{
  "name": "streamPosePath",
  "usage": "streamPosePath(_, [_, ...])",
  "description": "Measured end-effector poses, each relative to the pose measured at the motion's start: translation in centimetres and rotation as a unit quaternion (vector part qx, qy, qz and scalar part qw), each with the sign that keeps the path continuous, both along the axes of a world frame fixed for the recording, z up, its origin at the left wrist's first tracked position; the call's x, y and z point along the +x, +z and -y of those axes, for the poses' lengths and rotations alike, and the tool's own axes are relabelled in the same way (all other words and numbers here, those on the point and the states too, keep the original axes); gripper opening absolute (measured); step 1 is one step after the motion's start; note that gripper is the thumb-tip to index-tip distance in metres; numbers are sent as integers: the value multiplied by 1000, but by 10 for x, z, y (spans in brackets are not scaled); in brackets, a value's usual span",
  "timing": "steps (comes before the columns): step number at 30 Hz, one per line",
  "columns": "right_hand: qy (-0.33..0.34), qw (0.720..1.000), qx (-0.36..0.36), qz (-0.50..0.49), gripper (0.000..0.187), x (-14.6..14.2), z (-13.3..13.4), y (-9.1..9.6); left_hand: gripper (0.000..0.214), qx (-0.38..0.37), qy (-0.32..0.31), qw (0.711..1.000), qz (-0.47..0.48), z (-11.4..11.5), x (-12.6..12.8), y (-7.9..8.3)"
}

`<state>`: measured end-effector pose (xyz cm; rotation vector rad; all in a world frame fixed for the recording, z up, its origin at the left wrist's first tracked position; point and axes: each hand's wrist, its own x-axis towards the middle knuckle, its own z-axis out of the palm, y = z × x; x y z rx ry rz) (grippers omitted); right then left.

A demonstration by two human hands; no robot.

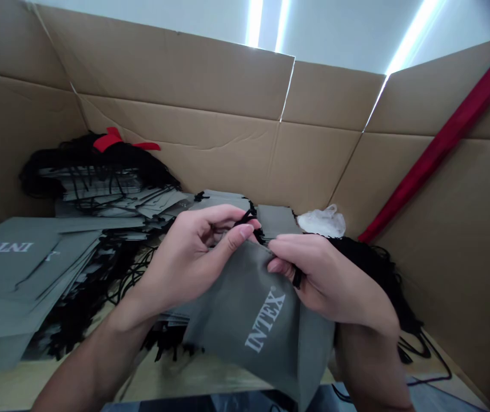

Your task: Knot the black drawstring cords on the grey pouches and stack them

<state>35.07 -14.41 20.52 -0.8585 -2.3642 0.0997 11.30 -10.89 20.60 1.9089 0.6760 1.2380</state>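
Note:
A grey drawstring bag (236, 309) printed with INTEX hangs between my hands above the table's front edge. My left hand (210, 246) is closed, pinching a black cord (247, 217) at the bag's top corner between thumb and forefinger. My right hand (313, 269) grips the top edge of the bag a little further right, its fingers curled. A short black cord end (297, 278) pokes out between those fingers. The bag hangs tilted, its lower corner past the table edge.
Stacked grey bags (8, 269) with black cords lie at left, and another pile (99, 183) with red strips (110, 139) stands behind. A white plastic bag (324, 221) and a heap of black cords (369, 274) are at right. Cardboard walls (210, 137) enclose the back.

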Motion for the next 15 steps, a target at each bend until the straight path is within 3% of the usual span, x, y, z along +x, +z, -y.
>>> streamPosePath(4, [-23,999,-3,-41,21,-1,4,5,21,11,-4,999,-33,-3,1,0])
streamPosePath(8, [-41,986,66,-151,14,-9,8,6,33,-60,-54,997,16,-3,4,-1])
streamPosePath(11, [-21,975,116,-190,15,-16,7,1,39,-75,-90,993,32,-3,7,-2])
streamPosePath(15, [10,970,131,-206,21,-18,2,-4,38,-64,-110,990,53,-4,8,-4])
